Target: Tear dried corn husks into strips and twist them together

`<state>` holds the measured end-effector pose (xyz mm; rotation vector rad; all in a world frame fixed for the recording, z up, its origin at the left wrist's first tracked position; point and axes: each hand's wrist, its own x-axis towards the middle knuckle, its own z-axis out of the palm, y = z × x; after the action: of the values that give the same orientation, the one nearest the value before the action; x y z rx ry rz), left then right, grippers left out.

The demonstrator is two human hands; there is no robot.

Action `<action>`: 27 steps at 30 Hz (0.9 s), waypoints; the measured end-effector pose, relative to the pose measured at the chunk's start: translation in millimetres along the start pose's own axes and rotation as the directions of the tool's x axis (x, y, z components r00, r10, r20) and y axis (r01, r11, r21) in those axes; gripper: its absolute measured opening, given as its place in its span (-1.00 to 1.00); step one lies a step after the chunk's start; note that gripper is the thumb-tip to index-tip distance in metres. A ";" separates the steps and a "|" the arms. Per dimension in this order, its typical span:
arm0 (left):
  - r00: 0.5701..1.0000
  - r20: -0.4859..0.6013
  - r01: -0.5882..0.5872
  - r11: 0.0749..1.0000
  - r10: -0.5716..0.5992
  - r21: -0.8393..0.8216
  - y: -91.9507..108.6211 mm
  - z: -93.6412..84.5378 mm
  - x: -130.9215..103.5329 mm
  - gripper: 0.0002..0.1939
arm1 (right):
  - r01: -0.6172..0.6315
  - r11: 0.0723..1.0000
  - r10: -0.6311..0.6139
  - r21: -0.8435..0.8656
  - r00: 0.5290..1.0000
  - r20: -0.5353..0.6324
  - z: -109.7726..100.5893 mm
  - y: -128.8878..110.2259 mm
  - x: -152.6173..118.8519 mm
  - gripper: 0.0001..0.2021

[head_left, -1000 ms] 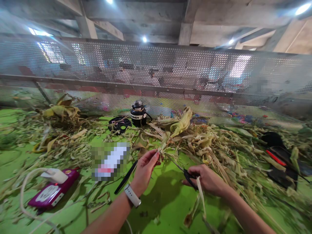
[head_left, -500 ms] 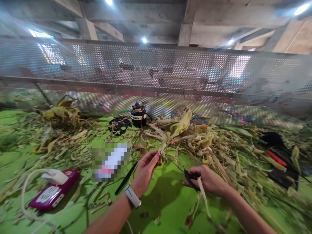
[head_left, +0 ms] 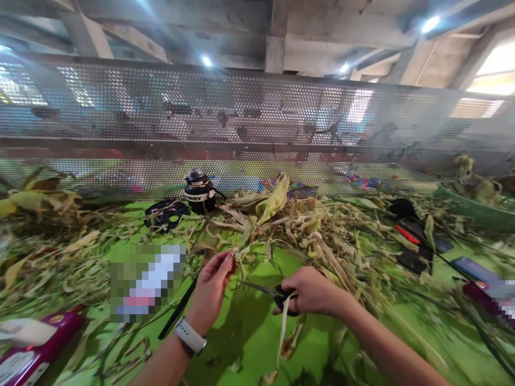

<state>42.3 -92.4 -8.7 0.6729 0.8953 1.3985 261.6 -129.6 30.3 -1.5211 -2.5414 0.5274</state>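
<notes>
My left hand (head_left: 213, 284), with a white watch band (head_left: 190, 336) on the wrist, is closed in a pinch. Between its thumb and fingertips is a small pale piece of dried plant husk (head_left: 237, 256). My right hand (head_left: 308, 292) is closed around the black handles of a pair of scissors (head_left: 257, 288). The scissor blades point left, a little below and right of the pinched piece, apart from it. A pale dry husk strip (head_left: 284, 327) hangs below the right hand. Beyond both hands lies a heap of dried husks (head_left: 277, 206).
A black jar (head_left: 199, 193) and a dark round perforated object (head_left: 166, 214) stand before a perforated metal screen (head_left: 249, 112). At left are a purple device (head_left: 48, 343) and a pixelated item (head_left: 151, 279). A dark pouch (head_left: 414, 241), a phone (head_left: 475, 273) and a green basin (head_left: 478, 206) are at right.
The view has turned right, so the table items shift left and the green basin and phone appear. The left hand keeps its pinch; the scissors are still in the right hand.
</notes>
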 end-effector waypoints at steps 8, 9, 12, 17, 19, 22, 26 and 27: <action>1.000 0.022 -0.013 0.999 0.014 -0.036 -1.2 -2.7 1.3 -0.67 | -0.010 0.996 0.008 0.087 1.000 0.025 -10.8 -1.1 -0.9 -0.58; 0.999 0.029 -0.012 0.999 0.013 -0.035 -1.2 -2.7 0.9 -0.68 | -0.006 0.995 0.004 0.103 1.000 0.022 -11.3 -0.9 -0.8 -0.58; 0.999 0.043 -0.011 0.999 0.012 -0.031 -1.2 -1.3 -0.7 -0.68 | -0.005 0.986 0.003 0.165 1.000 0.015 -10.0 1.8 -0.1 -0.56; 0.998 0.054 -0.006 0.998 0.010 -0.061 -2.1 1.6 -2.7 -0.70 | -0.045 0.964 0.037 0.261 0.999 0.038 -3.3 7.9 2.4 -0.56; 0.998 0.058 0.000 0.998 0.003 -0.062 -2.1 2.1 -3.3 -0.70 | -0.051 0.957 0.039 0.284 0.998 0.045 -2.3 8.4 3.0 -0.57; 0.998 0.060 0.017 0.999 -0.014 -0.050 -1.3 2.8 -4.6 -0.70 | -0.048 0.947 0.032 0.318 0.998 0.054 -2.8 8.4 3.2 -0.57; 0.999 0.052 0.016 0.999 -0.013 -0.047 0.2 3.9 -6.1 -0.71 | -0.024 0.925 0.005 0.379 0.999 0.052 -2.3 13.3 3.2 -0.56; 0.999 0.047 0.013 0.999 -0.011 -0.044 0.5 4.1 -6.1 -0.71 | -0.018 0.922 0.000 0.386 0.999 0.048 -1.7 15.0 3.3 -0.56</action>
<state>45.8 -97.9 -5.3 0.6624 0.8281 1.3827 273.0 -119.9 26.3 -1.3872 -2.2804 1.0078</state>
